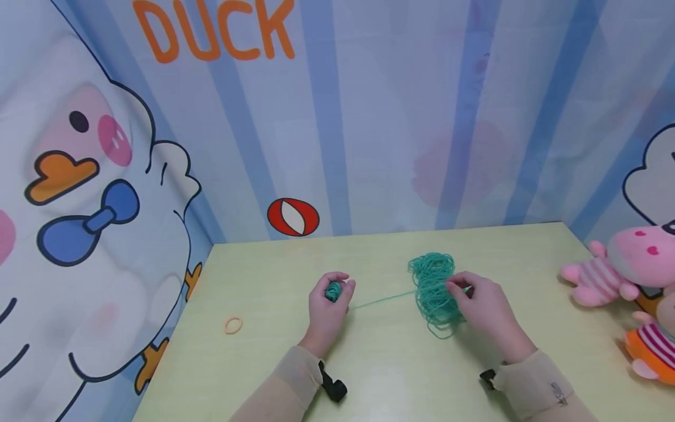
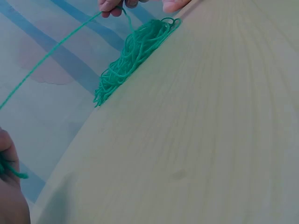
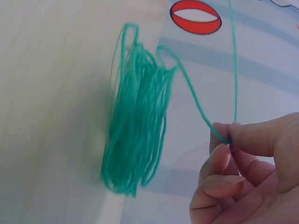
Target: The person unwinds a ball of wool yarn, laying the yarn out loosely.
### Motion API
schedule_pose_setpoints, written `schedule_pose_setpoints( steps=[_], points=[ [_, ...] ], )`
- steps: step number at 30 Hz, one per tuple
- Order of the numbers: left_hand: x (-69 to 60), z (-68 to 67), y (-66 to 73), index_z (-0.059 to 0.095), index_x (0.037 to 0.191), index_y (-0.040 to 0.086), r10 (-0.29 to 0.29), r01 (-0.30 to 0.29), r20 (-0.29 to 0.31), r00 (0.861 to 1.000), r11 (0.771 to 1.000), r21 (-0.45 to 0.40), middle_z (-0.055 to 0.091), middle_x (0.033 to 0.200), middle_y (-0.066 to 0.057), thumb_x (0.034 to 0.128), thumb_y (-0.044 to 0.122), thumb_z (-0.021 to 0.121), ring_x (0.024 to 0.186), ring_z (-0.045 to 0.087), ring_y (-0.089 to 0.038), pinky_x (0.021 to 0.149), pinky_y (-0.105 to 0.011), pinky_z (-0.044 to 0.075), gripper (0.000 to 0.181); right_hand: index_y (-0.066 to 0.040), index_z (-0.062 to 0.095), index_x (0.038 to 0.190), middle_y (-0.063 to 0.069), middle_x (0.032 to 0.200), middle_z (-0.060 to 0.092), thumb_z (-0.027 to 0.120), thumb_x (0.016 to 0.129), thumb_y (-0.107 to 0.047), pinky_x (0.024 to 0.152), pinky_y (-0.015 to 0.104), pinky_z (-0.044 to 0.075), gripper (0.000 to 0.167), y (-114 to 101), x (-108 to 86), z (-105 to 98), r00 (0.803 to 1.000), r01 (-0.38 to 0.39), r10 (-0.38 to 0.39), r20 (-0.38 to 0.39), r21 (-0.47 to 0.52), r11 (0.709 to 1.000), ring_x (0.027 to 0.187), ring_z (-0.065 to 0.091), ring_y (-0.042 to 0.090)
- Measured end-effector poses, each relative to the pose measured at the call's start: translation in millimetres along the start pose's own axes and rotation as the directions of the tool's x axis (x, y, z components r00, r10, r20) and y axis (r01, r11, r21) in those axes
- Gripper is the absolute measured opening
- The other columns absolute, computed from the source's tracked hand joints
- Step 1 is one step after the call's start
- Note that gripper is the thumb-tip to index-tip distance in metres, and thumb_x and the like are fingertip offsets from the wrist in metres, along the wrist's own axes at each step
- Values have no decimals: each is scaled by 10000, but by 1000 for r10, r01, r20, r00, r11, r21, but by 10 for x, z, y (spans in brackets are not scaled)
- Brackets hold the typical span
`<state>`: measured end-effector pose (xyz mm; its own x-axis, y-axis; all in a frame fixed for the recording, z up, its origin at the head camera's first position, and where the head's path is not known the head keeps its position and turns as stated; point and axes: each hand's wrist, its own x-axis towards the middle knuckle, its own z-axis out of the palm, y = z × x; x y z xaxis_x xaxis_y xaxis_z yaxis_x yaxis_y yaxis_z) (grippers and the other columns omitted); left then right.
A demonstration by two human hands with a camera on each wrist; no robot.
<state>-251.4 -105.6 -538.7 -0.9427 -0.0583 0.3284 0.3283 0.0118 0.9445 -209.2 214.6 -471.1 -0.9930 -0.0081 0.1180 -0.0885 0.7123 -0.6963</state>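
Observation:
A small wound ball of green yarn sits in my left hand, whose fingers and thumb curl round it. From that hand a taut yarn strand runs across to my right hand. In the right wrist view, the thumb and fingertips of the right hand pinch this strand. Beside the right hand, a loose skein of the same green yarn lies on the table, with a loop rising from it to the pinch. The left wrist view shows only part of the left hand, with a short yarn end poking out.
On the pale wooden table, an orange ring lies to the left. A pink striped plush toy and another plush in orange are at the right edge. A printed duck curtain hangs behind the table.

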Motion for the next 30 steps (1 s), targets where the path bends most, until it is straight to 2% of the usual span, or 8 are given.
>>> schedule_pose_setpoints(
  steps=[5, 11, 15, 19, 22, 25, 28, 30],
  points=[
    [-8, 0, 30, 713, 1199, 37, 8, -8, -10, 1000, 1000, 24, 663, 984, -42, 1038, 173, 780, 799, 608, -120, 704, -192, 548, 221, -39, 744, 1291, 156, 1152, 787, 638, 1123, -280, 691, 319, 524, 313, 192, -15, -140, 999, -39, 39, -7, -28, 999, 895, 661, 238],
    [-14, 3, 55, 730, 1153, 97, 13, -12, -31, 999, 999, 51, 660, 986, -26, 1027, 138, 782, 848, 608, -135, 735, -196, 539, 143, -26, 752, 1279, 228, 1255, 768, 606, 1128, -311, 835, 506, 586, 354, 409, -20, -246, 995, -94, 96, 20, -89, 992, 1073, 717, 386],
    [-12, -1, 49, 728, 1166, 76, 12, -11, -26, 1000, 999, 41, 666, 1002, -31, 1027, 135, 780, 863, 614, -130, 743, -198, 546, 160, 22, 734, 1252, 256, 1208, 755, 599, 1115, -276, 841, 517, 573, 355, 499, 18, -283, 982, -154, 165, 87, -121, 981, 1019, 693, 370],
    [-6, -3, 28, 703, 1201, -4, 13, -13, 8, 1000, 1000, 22, 669, 1005, -32, 1028, 135, 777, 781, 597, -102, 685, -188, 528, 234, 44, 702, 1267, 254, 1182, 735, 600, 1096, -257, 830, 486, 560, 361, 513, 54, -272, 971, -182, 202, 124, -154, 971, 977, 662, 346],
    [-5, -7, 12, 673, 1234, -47, 4, -5, 36, 999, 1000, 13, 671, 1014, -30, 1035, 141, 772, 722, 586, -85, 650, -185, 523, 291, 49, 649, 1357, 294, 1264, 691, 605, 1090, -260, 851, 529, 564, 411, 424, 48, -192, 985, -138, 151, 86, -146, 980, 1046, 668, 406],
    [-7, -8, 16, 660, 1259, -55, -7, 7, 49, 999, 1000, 10, 676, 1029, -40, 1045, 159, 768, 709, 589, -83, 646, -188, 534, 321, 39, 609, 1425, 311, 1358, 633, 621, 1088, -240, 811, 503, 569, 438, 234, 24, -49, 998, -50, 52, 27, -93, 994, 1002, 660, 392],
    [-13, -4, 35, 667, 1270, -25, -25, 24, 62, 998, 1000, 5, 687, 1054, -50, 1053, 186, 763, 710, 593, -92, 651, -194, 544, 317, 2, 641, 1422, 254, 1381, 649, 664, 1084, -210, 730, 362, 538, 399, 24, 15, 147, 997, 71, -70, 7, -20, 997, 880, 616, 253],
    [-13, 0, 37, 671, 1275, -3, -38, 37, 69, 997, 999, 5, 694, 1070, -55, 1054, 200, 765, 702, 593, -98, 651, -196, 545, 314, -43, 654, 1440, 204, 1398, 669, 690, 1088, -225, 679, 294, 509, 398, -108, 13, 300, 991, 127, -129, 43, 39, 991, 846, 592, 171]
  ],
)
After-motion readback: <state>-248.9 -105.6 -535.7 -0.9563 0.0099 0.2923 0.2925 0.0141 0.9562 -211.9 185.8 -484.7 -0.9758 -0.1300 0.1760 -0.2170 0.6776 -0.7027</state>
